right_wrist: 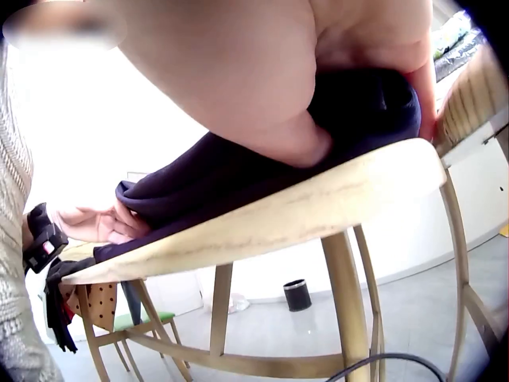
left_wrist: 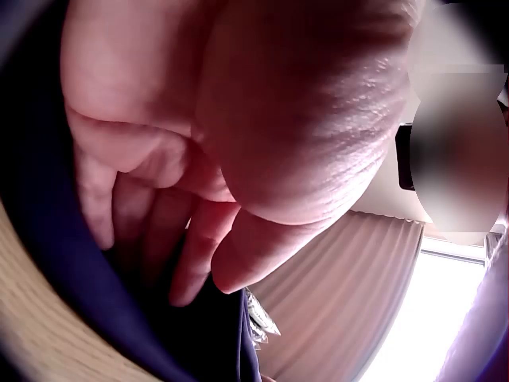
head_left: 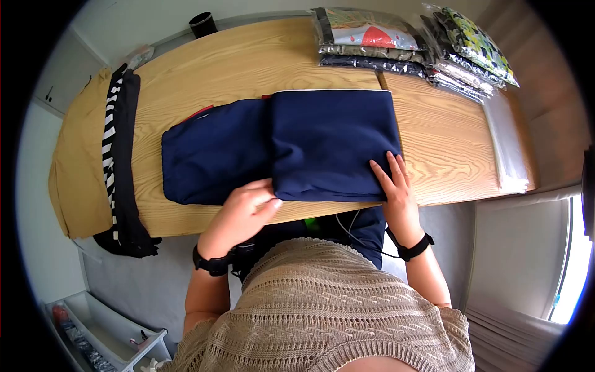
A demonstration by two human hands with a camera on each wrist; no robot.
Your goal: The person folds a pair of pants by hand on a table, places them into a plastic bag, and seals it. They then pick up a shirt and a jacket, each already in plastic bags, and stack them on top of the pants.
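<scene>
A navy garment (head_left: 334, 142) lies on the wooden table, its right part folded over into a thick rectangle and its left part flatter. At the fold's lower left corner is my left hand (head_left: 238, 214), fingers partly under the cloth edge; in the left wrist view the fingers of the hand (left_wrist: 175, 183) bend loosely against dark cloth, the thumb apart from them. My right hand (head_left: 400, 192) rests on the lower right corner with fingers spread. In the right wrist view that hand (right_wrist: 262, 79) lies over the navy cloth (right_wrist: 238, 171) at the table's edge.
Bagged garments (head_left: 372, 46) are stacked at the back right, with more bagged items (head_left: 471, 56) beside them. Clear plastic bags (head_left: 505, 142) lie at the right edge. Tan (head_left: 77, 167) and black clothes (head_left: 127, 161) hang over the left end. A black bin (head_left: 202, 25) stands beyond the table.
</scene>
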